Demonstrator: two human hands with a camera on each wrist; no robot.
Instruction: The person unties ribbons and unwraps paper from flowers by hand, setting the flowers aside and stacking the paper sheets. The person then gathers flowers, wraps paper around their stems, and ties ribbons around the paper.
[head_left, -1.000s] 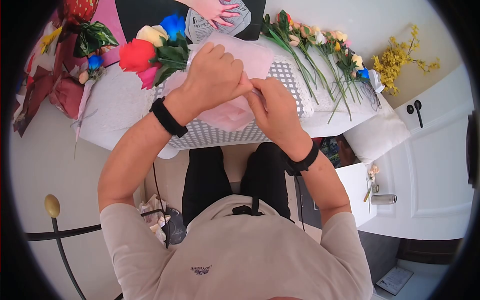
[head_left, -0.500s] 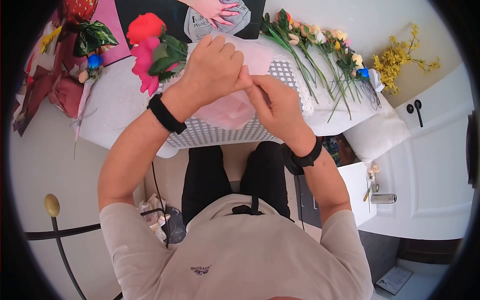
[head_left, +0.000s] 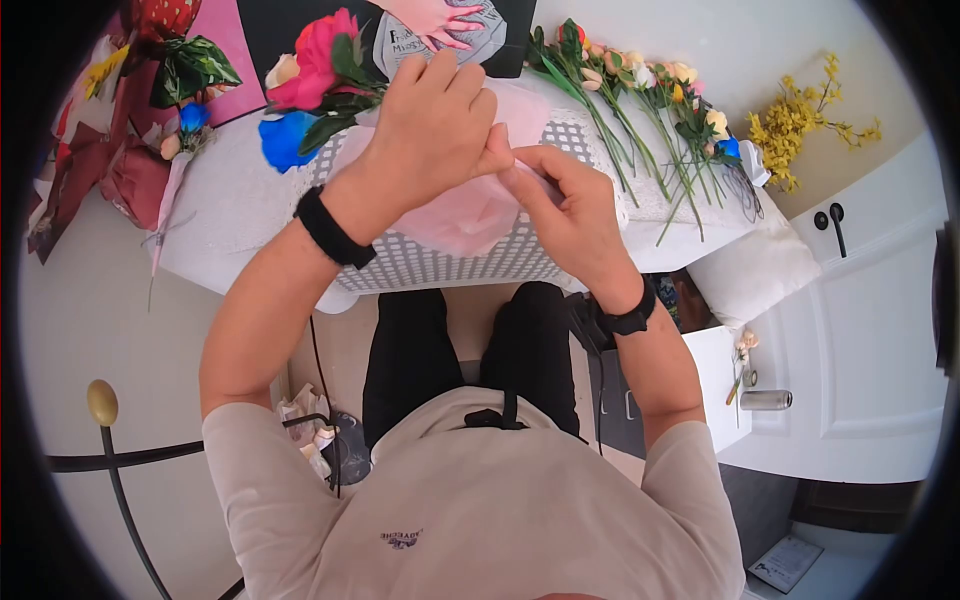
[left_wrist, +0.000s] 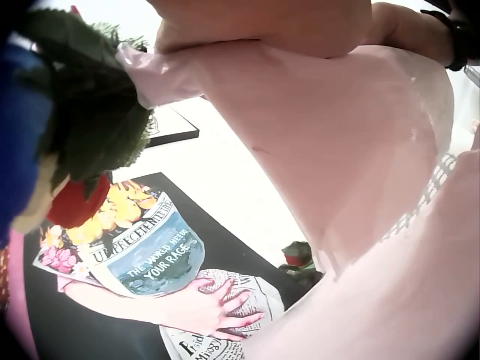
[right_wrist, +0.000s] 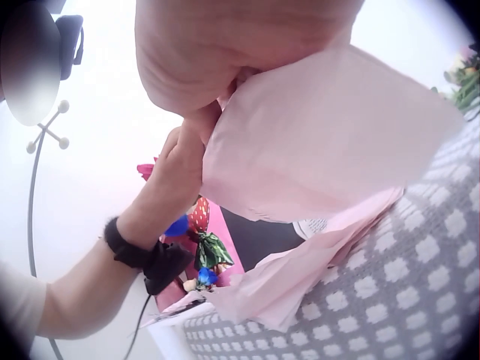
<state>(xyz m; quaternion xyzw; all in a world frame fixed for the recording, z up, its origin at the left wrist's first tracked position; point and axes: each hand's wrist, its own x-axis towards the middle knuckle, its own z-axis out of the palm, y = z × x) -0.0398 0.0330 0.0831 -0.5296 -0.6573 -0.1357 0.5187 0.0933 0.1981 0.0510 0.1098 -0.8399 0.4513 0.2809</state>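
My left hand [head_left: 420,125] is curled in a fist round the stems of a bouquet, whose flower heads stick out to the left. Among them are a pink flower [head_left: 322,62], a blue rose [head_left: 285,142] and a cream rose [head_left: 283,72], with dark green leaves [left_wrist: 90,97]. Pale pink wrapping paper [head_left: 465,220] surrounds the stems below that fist. Thumb and forefinger of my right hand [head_left: 570,205] pinch the paper close beside the left hand. In the right wrist view a broad sheet of the paper [right_wrist: 322,135] hangs over the table; the stems are hidden.
Loose flower stems [head_left: 640,115] lie across the table's right side, near yellow blossom sprigs [head_left: 795,120]. Wrapped bouquets [head_left: 125,185] stand at the left. A black poster [left_wrist: 214,247] with a printed hand lies behind the bouquet. A grey-and-white checked cloth [right_wrist: 390,285] covers the table's front.
The bouquet has turned in my left hand: the blue rose is now at the bottom, the pink flower on top, and the red one out of sight. My right hand has shifted slightly right.
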